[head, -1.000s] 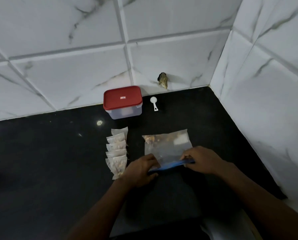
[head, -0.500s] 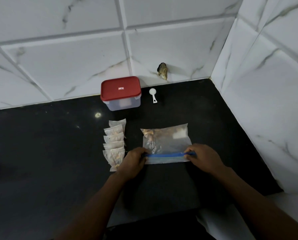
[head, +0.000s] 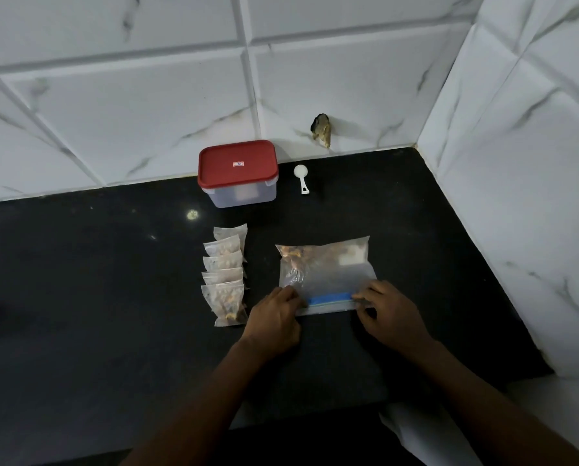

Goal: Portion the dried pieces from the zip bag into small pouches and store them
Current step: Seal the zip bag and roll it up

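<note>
Both hands have edged inward along the blue seal (head: 330, 298) of the zip bag (head: 325, 274), mid-frame; left hand (head: 274, 317) and right hand (head: 390, 312) each pinch that seal.

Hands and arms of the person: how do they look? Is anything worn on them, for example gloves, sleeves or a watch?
The left hand and right hand are bare, without gloves. The left forearm and right forearm are uncovered up to the picture's edge: no sleeve, watch or bracelet shows. The light is dim, so a thin ring cannot be excluded.
</note>
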`<state>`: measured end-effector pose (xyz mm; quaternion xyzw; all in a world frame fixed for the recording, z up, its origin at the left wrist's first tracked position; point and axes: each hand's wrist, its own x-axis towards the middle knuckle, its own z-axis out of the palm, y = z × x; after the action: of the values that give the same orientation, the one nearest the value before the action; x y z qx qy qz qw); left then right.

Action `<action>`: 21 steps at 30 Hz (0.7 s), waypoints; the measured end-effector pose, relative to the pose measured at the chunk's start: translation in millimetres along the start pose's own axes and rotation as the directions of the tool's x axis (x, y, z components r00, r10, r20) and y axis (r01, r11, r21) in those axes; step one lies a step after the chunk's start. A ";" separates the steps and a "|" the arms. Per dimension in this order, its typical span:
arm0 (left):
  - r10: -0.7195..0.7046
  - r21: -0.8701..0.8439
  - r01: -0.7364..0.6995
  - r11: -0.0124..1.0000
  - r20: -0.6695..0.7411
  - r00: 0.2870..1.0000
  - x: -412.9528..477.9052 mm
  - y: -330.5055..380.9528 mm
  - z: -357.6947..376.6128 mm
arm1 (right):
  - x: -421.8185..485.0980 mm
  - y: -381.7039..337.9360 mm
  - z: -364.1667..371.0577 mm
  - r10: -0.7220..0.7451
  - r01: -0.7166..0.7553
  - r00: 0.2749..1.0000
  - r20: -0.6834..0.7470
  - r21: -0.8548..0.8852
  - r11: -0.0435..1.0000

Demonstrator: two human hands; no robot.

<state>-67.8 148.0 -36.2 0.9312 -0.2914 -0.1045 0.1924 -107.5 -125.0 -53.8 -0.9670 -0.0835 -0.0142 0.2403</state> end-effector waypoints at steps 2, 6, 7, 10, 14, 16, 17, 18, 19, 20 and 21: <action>0.003 -0.001 -0.003 1.000 -0.012 1.000 -3.5 -1.9 0.9 | -2.0 2.6 -1.4 -0.016 0.017 1.000 0.026 -0.034 0.999; 0.017 0.021 -0.017 1.000 -0.005 1.000 -2.7 -1.7 -0.7 | -2.0 7.2 0.8 -0.043 0.045 0.999 0.029 -0.074 0.996; 0.011 0.025 -0.011 1.000 0.001 1.000 -1.8 -1.6 -1.9 | -2.0 7.7 1.0 -0.045 0.046 0.999 0.018 -0.081 0.996; -0.031 0.016 0.031 0.999 0.002 1.000 3.0 -2.2 -6.3 | 0.2 7.5 -2.7 -0.047 0.046 0.999 -0.009 -0.112 0.993; -0.111 0.004 0.111 0.994 0.027 0.993 13.0 -3.3 -12.6 | 14.0 4.3 -10.0 -0.003 0.005 1.000 0.018 -0.120 0.993; -0.129 -0.007 0.130 0.992 0.048 0.990 17.6 -3.6 -14.5 | 21.7 1.4 -13.2 0.045 -0.039 0.998 0.048 -0.119 0.992; -0.138 -0.016 0.139 0.990 0.060 0.989 19.3 -3.9 -15.0 | 25.3 -0.1 -14.7 0.065 -0.057 0.996 0.061 -0.124 0.991; -0.147 -0.027 0.149 0.989 0.072 0.987 21.0 -4.3 -15.0 | 28.1 -1.1 -16.2 0.078 -0.068 0.994 0.073 -0.127 0.990; -0.157 -0.035 0.160 0.986 0.090 0.984 22.0 -4.5 -14.7 | 30.6 -2.0 -17.3 0.084 -0.074 0.993 0.081 -0.124 0.990; -0.166 -0.042 0.171 0.984 0.106 0.980 23.1 -4.8 -14.4 | 32.3 -2.6 -17.6 0.089 -0.078 0.992 0.086 -0.120 0.990; -0.175 -0.048 0.182 0.982 0.124 0.977 23.9 -4.3 -14.1 | 33.3 -3.0 -17.4 0.096 -0.085 0.991 0.091 -0.117 0.989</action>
<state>-42.0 141.6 -27.3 0.9396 -0.2144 -0.1853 0.1920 -75.0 -125.3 -34.8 -0.9814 -0.0499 0.0388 0.1813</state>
